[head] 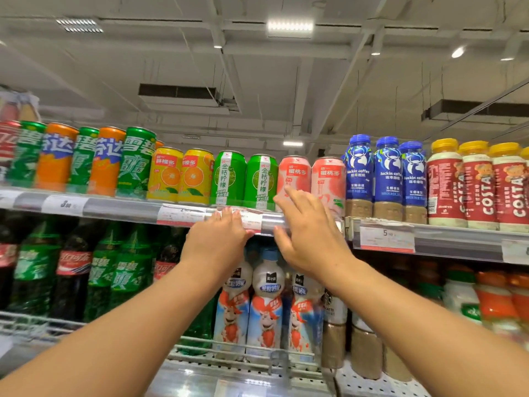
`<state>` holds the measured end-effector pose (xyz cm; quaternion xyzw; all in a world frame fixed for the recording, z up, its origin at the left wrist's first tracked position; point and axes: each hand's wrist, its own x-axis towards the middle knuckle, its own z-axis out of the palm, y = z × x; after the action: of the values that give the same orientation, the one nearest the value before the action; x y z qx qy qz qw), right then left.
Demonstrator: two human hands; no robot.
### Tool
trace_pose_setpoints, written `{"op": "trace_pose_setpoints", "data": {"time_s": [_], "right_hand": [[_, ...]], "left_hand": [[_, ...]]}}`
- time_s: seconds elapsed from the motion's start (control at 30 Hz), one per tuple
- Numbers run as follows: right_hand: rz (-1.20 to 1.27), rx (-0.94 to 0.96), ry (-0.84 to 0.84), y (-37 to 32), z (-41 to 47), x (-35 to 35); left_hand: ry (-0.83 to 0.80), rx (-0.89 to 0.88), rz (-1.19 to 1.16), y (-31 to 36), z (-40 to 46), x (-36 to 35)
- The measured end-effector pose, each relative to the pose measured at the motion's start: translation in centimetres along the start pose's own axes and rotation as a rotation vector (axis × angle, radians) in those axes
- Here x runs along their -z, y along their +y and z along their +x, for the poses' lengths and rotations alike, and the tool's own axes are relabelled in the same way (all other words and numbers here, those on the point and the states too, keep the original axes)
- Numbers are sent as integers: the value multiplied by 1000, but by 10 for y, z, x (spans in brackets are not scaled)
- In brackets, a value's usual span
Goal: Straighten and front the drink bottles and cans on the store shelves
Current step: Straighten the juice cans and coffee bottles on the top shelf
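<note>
With straight fingers, the left hand [217, 239] rests on the top shelf's front edge [126, 209] while the right hand [307, 233], fingers also straight, touches the pink peach can [294, 174], which likely needs squaring forward next.

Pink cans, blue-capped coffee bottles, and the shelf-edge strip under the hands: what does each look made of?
Pink cans: probably aluminium, with a silvery rolled rim and glossy printed wall.
Coffee bottles: likely clear plastic; brown drink shows below a glossy blue sleeve, cap moulded.
Strip: seemingly clear glossy plastic over paper tags, on grey, possibly metal, shelving.
</note>
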<state>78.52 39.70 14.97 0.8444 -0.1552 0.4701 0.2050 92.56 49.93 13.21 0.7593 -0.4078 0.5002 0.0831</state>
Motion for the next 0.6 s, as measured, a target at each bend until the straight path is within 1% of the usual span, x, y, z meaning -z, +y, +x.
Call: {"op": "trace_pose_setpoints", "data": {"time_s": [0.07, 0.2, 0.23, 0.3, 0.33, 0.4, 0.47, 0.53, 0.6], "right_hand": [[-38, 30, -54, -8, -7, -13], [-164, 59, -96, -7, -20, -28], [-181, 61, -106, -6, -21, -28], [-194, 50, -128, -9, -21, -27], [-198, 37, -138, -11, -21, -27], [-231, -3, -169, -18, -22, -28], [-266, -66, -197, -28, -21, -30], [-274, -127, -212, -37, -20, -31], [-287, -168, -225, -44, -20, -32]], "left_hand": [[-27, 10, -49, -5, -7, -7], [-51, -105, -199, -29, -23, -12], [-62, -147, -206, -38, -27, -12], [-54, -202, -145, -60, -33, -12], [-43, -186, -108, -73, -35, -14], [-55, -89, -57, -100, -38, -21], [-134, -23, -17, -124, -41, -31], [-239, 0, -28, -140, -45, -41], [-269, 15, -101, -149, -49, -52]]}}
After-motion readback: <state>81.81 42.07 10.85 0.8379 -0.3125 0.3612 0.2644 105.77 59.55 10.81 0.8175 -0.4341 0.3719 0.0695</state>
